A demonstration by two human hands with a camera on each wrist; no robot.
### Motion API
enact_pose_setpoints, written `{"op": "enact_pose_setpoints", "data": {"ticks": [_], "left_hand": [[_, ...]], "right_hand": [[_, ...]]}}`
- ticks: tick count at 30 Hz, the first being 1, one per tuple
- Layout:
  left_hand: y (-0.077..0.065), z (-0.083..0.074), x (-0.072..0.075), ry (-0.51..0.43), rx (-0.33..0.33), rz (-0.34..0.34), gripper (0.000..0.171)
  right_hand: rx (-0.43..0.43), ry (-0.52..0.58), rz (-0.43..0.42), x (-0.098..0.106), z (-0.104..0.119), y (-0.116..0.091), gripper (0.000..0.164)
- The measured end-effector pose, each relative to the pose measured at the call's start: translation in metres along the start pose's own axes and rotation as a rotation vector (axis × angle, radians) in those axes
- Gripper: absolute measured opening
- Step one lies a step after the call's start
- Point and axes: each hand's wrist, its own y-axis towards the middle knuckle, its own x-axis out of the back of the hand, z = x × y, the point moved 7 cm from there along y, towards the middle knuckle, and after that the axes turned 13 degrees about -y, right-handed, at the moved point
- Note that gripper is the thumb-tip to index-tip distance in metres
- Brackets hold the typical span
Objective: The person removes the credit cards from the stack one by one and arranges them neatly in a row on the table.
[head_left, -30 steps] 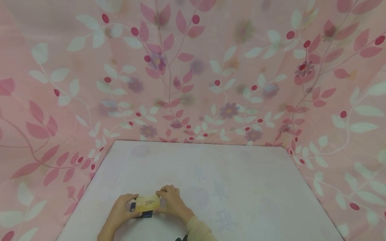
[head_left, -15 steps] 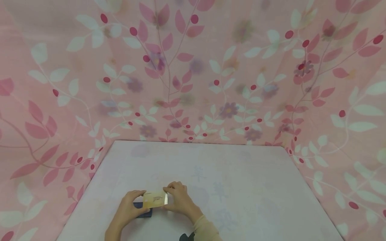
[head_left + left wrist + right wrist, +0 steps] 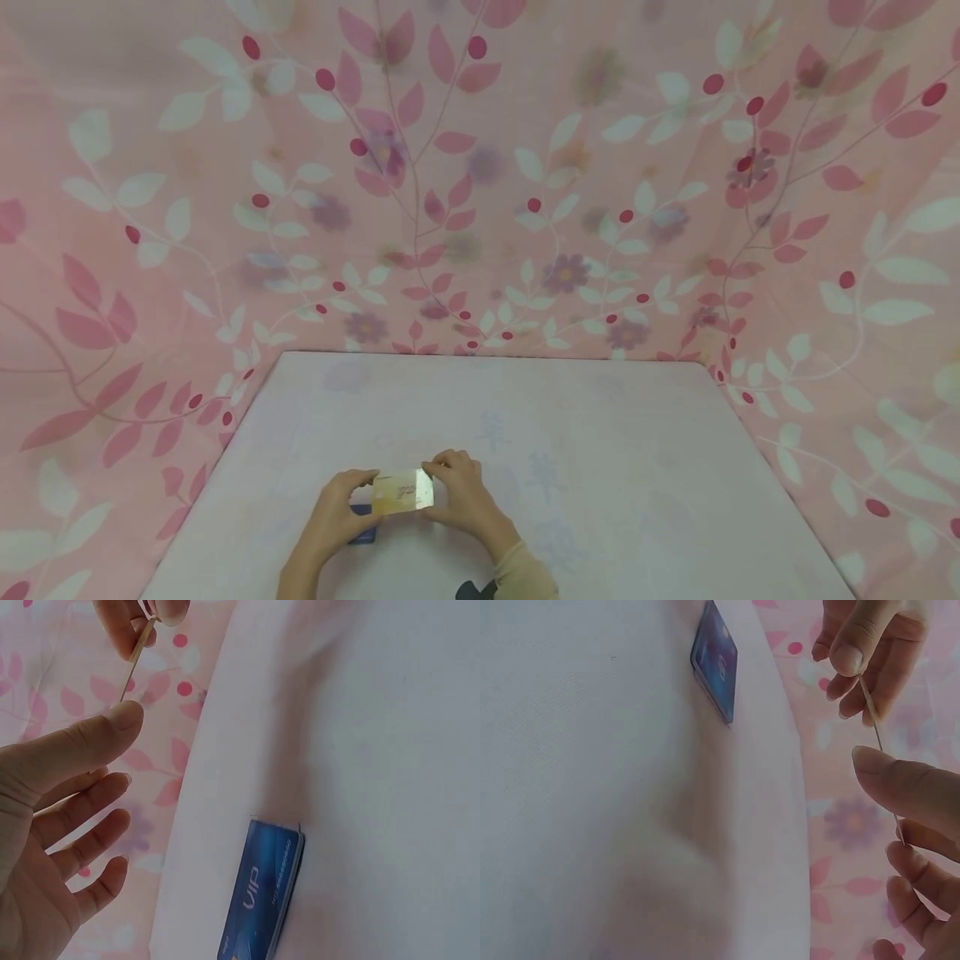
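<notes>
One thin, rectangular yellow card [image 3: 402,492] is held above the white table [image 3: 615,475], pinched by the left hand [image 3: 339,510] and right hand [image 3: 462,493] at opposite ends. One blue rectangular card marked VIP [image 3: 261,889] lies on the table.

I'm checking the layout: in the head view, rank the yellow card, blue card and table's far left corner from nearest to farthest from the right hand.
1. Yellow card: its right end held by the right hand.
2. Blue card: on the table, to the left.
3. Far left corner: beyond both cards.
</notes>
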Motion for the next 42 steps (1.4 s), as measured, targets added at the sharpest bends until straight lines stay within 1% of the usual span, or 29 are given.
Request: {"op": "enact_pose_setpoints", "data": {"ticks": [9,14,17,22,24,26,29,33,36,42], "left_hand": [[0.006,-0.011,-0.012,-0.023,-0.018,0.007,0.057],[0.008,-0.017,-0.018,-0.039,-0.053,-0.001,0.055],[0.01,-0.021,-0.022,-0.068,-0.083,-0.001,0.053],[0.013,-0.025,-0.034,-0.101,-0.09,0.028,0.053],[0.014,-0.027,-0.039,-0.1,-0.086,0.041,0.053],[0.015,-0.03,-0.044,-0.092,-0.099,0.049,0.053],[0.016,-0.037,-0.048,-0.091,-0.145,0.051,0.054],[0.017,-0.046,-0.053,-0.093,-0.2,0.052,0.054],[0.018,-0.051,-0.058,-0.086,-0.212,0.059,0.054],[0.022,-0.057,-0.065,-0.072,-0.216,0.082,0.056]], "right_hand": [[-0.032,0.023,-0.002,0.013,-0.012,-0.007,0.061],[-0.036,0.042,-0.012,0.019,-0.018,-0.011,0.061],[-0.055,0.049,-0.005,0.02,-0.023,-0.015,0.06],[-0.096,0.093,0.005,0.026,-0.035,-0.023,0.058],[-0.102,0.097,-0.007,0.03,-0.039,-0.027,0.057],[-0.101,0.098,-0.023,0.034,-0.042,-0.03,0.057],[-0.114,0.099,-0.035,0.04,-0.046,-0.034,0.057],[-0.134,0.129,-0.03,0.046,-0.052,-0.04,0.058],[-0.146,0.14,-0.028,0.049,-0.056,-0.043,0.059],[-0.173,0.14,-0.024,0.055,-0.063,-0.047,0.059]]}}
